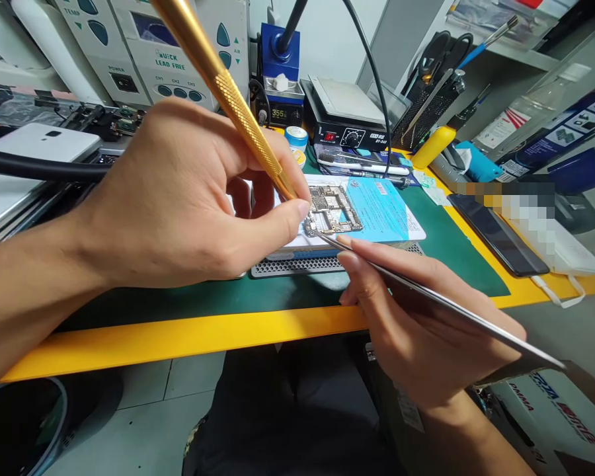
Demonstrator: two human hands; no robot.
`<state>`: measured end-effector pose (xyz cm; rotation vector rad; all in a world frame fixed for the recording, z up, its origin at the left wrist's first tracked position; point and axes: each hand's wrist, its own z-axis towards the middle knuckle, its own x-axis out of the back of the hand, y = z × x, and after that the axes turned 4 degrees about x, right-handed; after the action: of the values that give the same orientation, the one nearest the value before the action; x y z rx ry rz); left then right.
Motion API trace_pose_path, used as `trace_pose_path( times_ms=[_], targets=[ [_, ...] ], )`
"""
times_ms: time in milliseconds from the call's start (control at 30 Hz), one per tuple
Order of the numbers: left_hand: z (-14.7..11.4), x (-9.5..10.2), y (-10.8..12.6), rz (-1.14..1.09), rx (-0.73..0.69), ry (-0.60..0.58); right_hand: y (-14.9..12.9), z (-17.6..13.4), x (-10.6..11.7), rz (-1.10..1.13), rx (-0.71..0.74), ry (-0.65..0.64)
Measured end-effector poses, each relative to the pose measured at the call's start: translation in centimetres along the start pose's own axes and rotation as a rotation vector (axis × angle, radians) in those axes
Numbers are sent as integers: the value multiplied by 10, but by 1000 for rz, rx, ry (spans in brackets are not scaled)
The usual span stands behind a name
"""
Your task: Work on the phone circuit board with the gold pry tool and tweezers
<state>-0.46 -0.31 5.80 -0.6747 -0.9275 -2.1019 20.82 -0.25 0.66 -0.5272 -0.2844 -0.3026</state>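
A small phone circuit board point(333, 208) lies on a white and light-blue box or book point(391, 211). My left hand point(193, 198) is closed around a gold, knurled-handled tool point(238, 112), probably a craft knife; its tip is hidden behind my thumb and fingers, close to the board. My right hand point(426, 311) pinches a pair of thin metal tweezers point(426, 291), whose points reach the near-left edge of the board. Whether the tweezers grip anything at their points is too small to tell.
Behind stand a soldering station point(178, 66), a blue-and-black iron unit point(280, 99) reading 355 and a small hot plate point(347, 112). A perforated metal plate point(297, 266) lies under the box. At right are a dark phone point(496, 231) and a yellow-handled tool point(434, 147).
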Motion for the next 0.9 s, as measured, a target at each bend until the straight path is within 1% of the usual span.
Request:
trace_pose_path(
  times_ms=[167, 400, 633, 833, 900],
  targets=[
    [0, -1, 2, 9, -24, 30, 0, -3, 1, -16, 15, -27],
    [0, 0, 2, 28, -48, 34, -2, -7, -4, -20, 21, 29],
    [0, 0, -1, 38, -35, 30, -1, -7, -6, -82, 76, 19],
    [-1, -2, 0, 47, -6, -28, 0, -6, -6, -104, 122, 29],
    [-1, -2, 0, 57, -9, -30, 0, -6, -6, -102, 136, 29]
  ],
)
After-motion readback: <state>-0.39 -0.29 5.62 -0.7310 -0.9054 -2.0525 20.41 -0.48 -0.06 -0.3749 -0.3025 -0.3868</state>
